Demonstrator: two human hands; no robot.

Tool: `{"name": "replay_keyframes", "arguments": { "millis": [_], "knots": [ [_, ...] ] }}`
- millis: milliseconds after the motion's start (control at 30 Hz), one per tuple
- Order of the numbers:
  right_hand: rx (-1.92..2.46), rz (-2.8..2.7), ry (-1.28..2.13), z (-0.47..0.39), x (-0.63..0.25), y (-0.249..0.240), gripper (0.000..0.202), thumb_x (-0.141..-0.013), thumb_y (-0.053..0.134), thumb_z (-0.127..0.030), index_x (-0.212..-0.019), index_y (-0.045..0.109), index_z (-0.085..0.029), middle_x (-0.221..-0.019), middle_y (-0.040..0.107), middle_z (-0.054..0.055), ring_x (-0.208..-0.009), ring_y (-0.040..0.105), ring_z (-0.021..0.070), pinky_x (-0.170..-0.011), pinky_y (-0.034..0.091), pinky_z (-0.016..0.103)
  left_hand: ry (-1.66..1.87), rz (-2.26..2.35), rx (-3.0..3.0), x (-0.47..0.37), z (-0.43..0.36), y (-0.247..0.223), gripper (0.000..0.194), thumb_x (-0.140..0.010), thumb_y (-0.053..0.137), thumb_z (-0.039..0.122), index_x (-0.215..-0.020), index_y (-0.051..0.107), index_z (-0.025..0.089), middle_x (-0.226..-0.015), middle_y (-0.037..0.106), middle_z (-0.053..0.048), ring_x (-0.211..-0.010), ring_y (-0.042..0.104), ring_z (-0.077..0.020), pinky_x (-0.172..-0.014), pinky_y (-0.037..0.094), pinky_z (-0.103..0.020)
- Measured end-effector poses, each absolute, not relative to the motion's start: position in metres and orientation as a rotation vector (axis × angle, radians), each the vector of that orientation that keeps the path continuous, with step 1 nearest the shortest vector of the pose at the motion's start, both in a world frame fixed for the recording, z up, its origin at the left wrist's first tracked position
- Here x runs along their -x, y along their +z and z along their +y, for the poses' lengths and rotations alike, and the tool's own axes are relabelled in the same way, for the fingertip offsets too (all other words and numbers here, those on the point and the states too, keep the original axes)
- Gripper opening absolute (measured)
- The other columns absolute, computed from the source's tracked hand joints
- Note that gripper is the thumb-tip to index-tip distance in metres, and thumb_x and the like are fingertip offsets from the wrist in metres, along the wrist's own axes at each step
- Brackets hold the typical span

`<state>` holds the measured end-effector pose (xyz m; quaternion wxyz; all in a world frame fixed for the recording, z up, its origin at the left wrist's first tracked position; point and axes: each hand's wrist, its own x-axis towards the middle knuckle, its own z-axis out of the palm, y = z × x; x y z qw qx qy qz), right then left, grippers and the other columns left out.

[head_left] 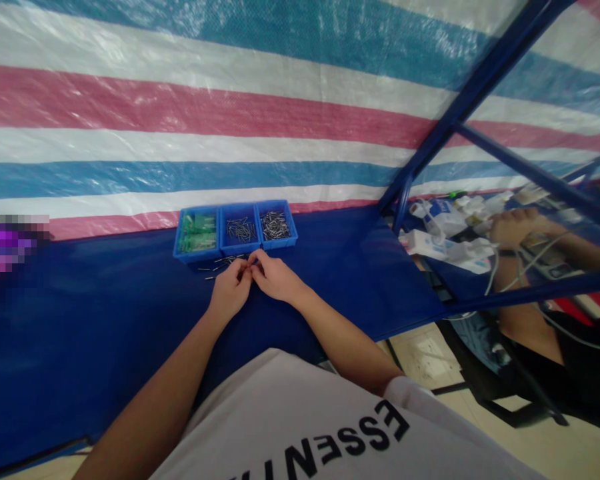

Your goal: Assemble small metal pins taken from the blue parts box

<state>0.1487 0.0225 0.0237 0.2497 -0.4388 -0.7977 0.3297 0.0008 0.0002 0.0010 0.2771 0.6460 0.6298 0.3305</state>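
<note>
My left hand (230, 288) and my right hand (279, 279) meet over the blue table, thumbs and forefingers pinched together. Whatever lies between the fingertips is too small to make out. Just beyond them stand three blue bins side by side. Green pieces (200, 232) fill the left bin (196, 256). Thin dark metal pins (241, 230) lie in the middle bin (239, 249), and shinier metal pins (275, 225) in the right bin (281, 243). Several loose thin pieces (211, 277) rest on the table beside my left fingers, partly hidden by them.
The blue table (105, 320) runs along a striped plastic sheet (180, 107). A blue metal frame (430, 150) rises at its right end. Behind that frame, another person's arm (513, 280) reaches among white packages (445, 220) and cables. A blurred purple patch (5, 247) shows at far left.
</note>
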Motion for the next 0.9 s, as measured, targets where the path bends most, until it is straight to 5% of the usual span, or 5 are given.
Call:
{"name": "replay_keyframes", "arguments": {
  "millis": [900],
  "knots": [
    [1.209, -2.160, 0.921, 0.0213, -0.1488, 0.0262, 0.018, -0.091, 0.041, -0.021, -0.107, 0.049, -0.022, -0.083, 0.065, 0.001, -0.077, 0.063, 0.0170, -0.073, 0.044, 0.026, 0.891, 1.668, -1.740, 0.0000, 0.0006, -0.0011, 0.020, -0.086, 0.043, 0.035, -0.088, 0.058, 0.021, -0.080, 0.068, -0.001, -0.074, 0.062, -0.0169, -0.070, 0.044, -0.028]
  ]
}}
